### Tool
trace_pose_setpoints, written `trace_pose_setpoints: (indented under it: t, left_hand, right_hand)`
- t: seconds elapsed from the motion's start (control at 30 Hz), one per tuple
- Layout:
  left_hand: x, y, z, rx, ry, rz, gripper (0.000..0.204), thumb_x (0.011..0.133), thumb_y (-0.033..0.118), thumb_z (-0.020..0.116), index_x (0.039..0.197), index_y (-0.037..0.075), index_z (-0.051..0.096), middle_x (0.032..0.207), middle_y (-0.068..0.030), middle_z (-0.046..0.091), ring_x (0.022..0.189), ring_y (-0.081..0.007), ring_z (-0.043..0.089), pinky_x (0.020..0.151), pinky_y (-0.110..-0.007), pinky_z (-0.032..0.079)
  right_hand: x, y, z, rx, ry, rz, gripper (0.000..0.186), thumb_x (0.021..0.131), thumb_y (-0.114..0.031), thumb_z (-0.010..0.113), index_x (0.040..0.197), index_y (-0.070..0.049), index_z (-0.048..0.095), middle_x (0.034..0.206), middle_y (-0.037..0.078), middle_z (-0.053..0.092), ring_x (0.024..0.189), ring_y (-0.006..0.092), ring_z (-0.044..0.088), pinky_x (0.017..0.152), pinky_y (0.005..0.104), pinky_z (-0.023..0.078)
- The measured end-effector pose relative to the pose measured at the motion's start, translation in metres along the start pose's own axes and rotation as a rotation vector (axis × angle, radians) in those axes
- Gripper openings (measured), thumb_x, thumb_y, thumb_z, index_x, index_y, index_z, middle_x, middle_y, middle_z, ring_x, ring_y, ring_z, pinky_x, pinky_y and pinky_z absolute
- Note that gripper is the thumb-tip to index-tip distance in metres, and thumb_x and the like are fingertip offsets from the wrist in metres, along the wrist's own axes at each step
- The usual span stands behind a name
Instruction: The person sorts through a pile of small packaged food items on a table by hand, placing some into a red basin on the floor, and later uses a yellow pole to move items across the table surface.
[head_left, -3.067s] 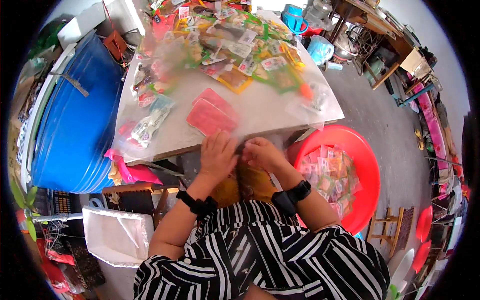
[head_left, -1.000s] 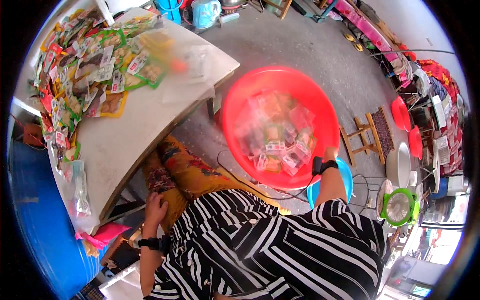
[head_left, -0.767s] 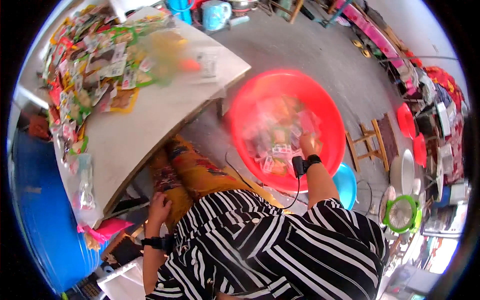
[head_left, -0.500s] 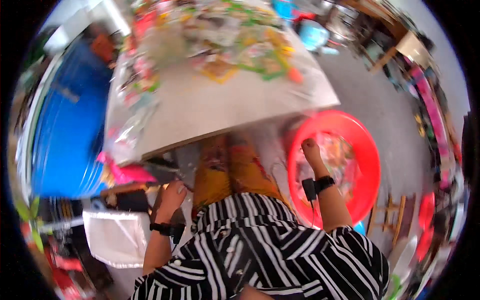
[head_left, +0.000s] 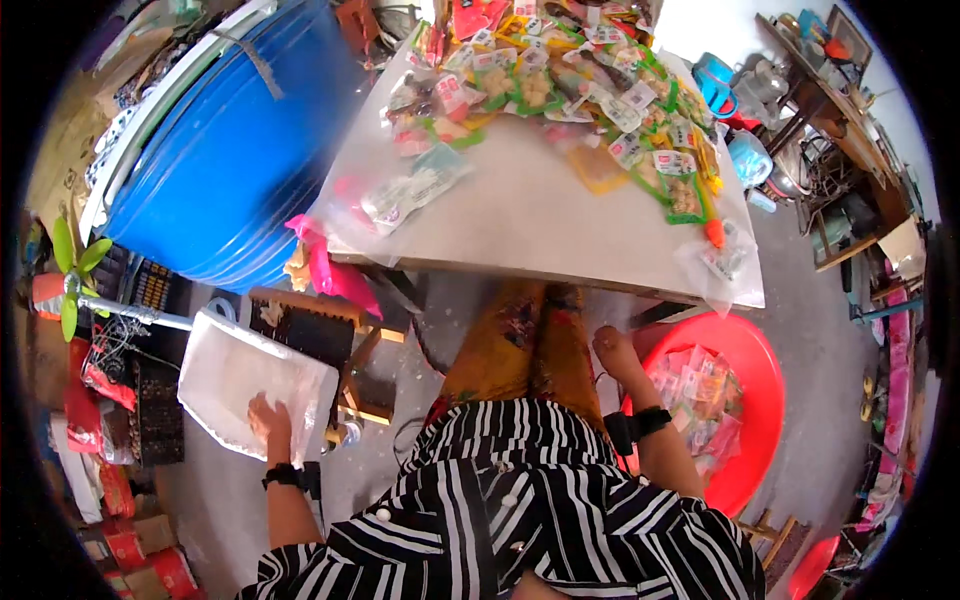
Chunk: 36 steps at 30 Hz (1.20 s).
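Note:
My left hand (head_left: 270,420) reaches over the white foam box (head_left: 226,346) at the lower left, fingers apart and nothing visible in them. My right hand (head_left: 612,345) has curled fingers beside the red tub (head_left: 757,380), which holds several clear packets (head_left: 697,385); whether anything is inside that hand is hidden. Above my legs, the white tabletop (head_left: 510,215) carries a pile of small green, yellow and red food packets (head_left: 683,198) toward its back, with clear plastic bags (head_left: 410,195) at its front left and right corners.
A large blue barrel (head_left: 205,170) stands left of the table, and a pink bag (head_left: 340,280) hangs at that corner. A wooden stool (head_left: 365,400) is beside the foam box. Cluttered shelving with pots (head_left: 780,170) lines the right back, and a green fan (head_left: 70,260) is at far left.
The view has swung back left toward the table. My left hand has moved out over the foam box with fingers spreading; my right hand has drawn from inside the red tub to its left side.

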<state>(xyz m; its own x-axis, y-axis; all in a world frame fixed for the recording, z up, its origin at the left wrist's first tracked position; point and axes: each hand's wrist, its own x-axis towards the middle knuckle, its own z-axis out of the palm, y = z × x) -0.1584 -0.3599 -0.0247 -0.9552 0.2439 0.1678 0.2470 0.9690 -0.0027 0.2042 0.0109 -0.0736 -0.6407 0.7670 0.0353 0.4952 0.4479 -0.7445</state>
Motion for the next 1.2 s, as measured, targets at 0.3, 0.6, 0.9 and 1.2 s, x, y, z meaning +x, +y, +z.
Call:
trace_pose_setpoints:
  t: [0.3, 0.6, 0.9, 1.2]
  left_hand:
    - [0.042, -0.093, 0.096, -0.69, -0.235, -0.239, 0.033, 0.067, 0.022, 0.046, 0.089, -0.002, 0.044, 0.082, -0.0143, 0.05, 0.076, -0.0238, 0.047, 0.069, -0.031, 0.036]
    - [0.028, -0.038, 0.027, -1.122, -0.57, -0.479, 0.015, 0.066, 0.018, 0.048, 0.06, 0.006, 0.041, 0.044, -0.0006, 0.033, 0.03, -0.0086, 0.03, 0.023, -0.02, 0.021]
    - [0.039, -0.029, 0.023, -1.193, -0.29, -0.452, 0.014, 0.067, 0.016, 0.045, 0.059, 0.008, 0.036, 0.044, 0.0012, 0.03, 0.032, -0.0081, 0.029, 0.026, -0.02, 0.02]
    - [0.037, 0.071, -0.084, -0.963, 0.058, 0.039, 0.013, 0.067, 0.012, 0.045, 0.061, 0.0, 0.044, 0.054, -0.002, 0.039, 0.052, -0.0114, 0.038, 0.05, -0.024, 0.033]
  right_hand:
    - [0.0, 0.003, 0.002, 0.101, -0.014, 0.15, 0.015, 0.063, -0.014, 0.046, 0.071, -0.002, 0.05, 0.074, 0.016, 0.05, 0.069, 0.0296, 0.048, 0.059, 0.032, 0.038]
    - [-0.002, -0.021, -0.002, 0.092, -0.014, 0.181, 0.013, 0.064, -0.007, 0.048, 0.073, 0.001, 0.047, 0.071, 0.013, 0.049, 0.065, 0.0232, 0.048, 0.058, 0.0268, 0.039]
    - [-0.007, -0.004, 0.002, 0.095, 0.01, 0.273, 0.016, 0.064, -0.009, 0.048, 0.077, 0.001, 0.049, 0.07, 0.011, 0.05, 0.066, 0.0173, 0.048, 0.058, 0.0258, 0.039]
    - [-0.001, -0.035, -0.011, 0.325, 0.039, 0.079, 0.023, 0.068, -0.02, 0.048, 0.081, -0.001, 0.046, 0.07, 0.011, 0.05, 0.062, 0.0156, 0.047, 0.056, 0.0262, 0.038]
